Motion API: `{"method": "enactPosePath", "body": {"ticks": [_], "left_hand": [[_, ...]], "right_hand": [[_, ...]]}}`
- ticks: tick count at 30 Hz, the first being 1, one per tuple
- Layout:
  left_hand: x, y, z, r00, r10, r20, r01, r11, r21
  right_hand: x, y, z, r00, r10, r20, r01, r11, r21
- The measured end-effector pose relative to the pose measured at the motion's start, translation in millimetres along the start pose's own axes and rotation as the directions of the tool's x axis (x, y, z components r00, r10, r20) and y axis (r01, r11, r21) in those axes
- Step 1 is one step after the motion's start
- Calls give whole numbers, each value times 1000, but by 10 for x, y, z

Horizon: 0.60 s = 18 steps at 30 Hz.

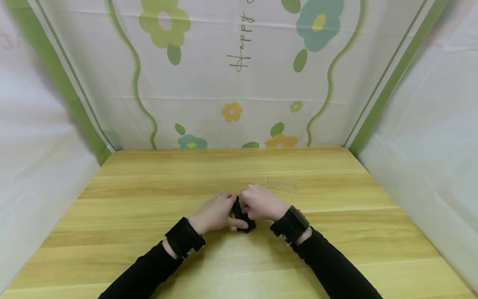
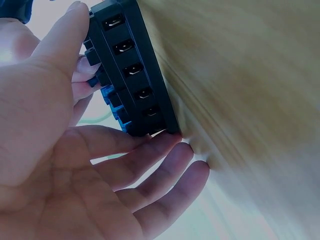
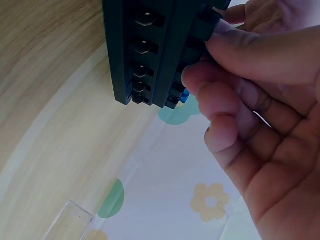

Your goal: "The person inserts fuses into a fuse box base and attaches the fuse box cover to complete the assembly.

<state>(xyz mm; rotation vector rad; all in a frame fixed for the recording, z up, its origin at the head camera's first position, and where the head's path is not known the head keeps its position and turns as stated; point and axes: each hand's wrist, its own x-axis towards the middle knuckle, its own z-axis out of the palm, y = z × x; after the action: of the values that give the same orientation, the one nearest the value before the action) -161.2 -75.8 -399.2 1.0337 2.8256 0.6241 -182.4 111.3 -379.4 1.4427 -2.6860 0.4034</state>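
Observation:
A black terminal block (image 1: 249, 225), long and narrow, sits on the wooden table between the two hands. Along its side runs a row of recesses with metal tabs, and blue parts (image 2: 116, 102) show on its top. My left hand (image 1: 214, 214) holds the block by its ends, thumb at the near end and fingertips at the far end. With thumb and curled forefinger, my right hand (image 1: 264, 203) pinches at the block's top; the fingers hide most of the small dark piece there (image 3: 205, 25). The block's side recesses (image 3: 143, 47) face the right wrist view.
A clear rectangular piece (image 1: 281, 184) lies flat on the table (image 1: 149, 166) behind the right hand. White curtains with green bands and printed flowers (image 1: 231, 112) close off the back and both sides. Black wrist bands (image 1: 184, 237) sit on both wrists.

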Motion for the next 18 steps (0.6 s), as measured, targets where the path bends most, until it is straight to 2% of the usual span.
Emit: {"method": "enactPosePath", "body": {"ticks": [6,18], "left_hand": [[-11,5,-6,1000,-1,5,1,1000,-9],[-10,-8,3,1000,-3,1,3,1000,-24]], "right_hand": [[-5,-26,-27,1000,-7,8,7,1000,-7],[-36,-61,-66,996,51,68,-48,997,-53]]}}
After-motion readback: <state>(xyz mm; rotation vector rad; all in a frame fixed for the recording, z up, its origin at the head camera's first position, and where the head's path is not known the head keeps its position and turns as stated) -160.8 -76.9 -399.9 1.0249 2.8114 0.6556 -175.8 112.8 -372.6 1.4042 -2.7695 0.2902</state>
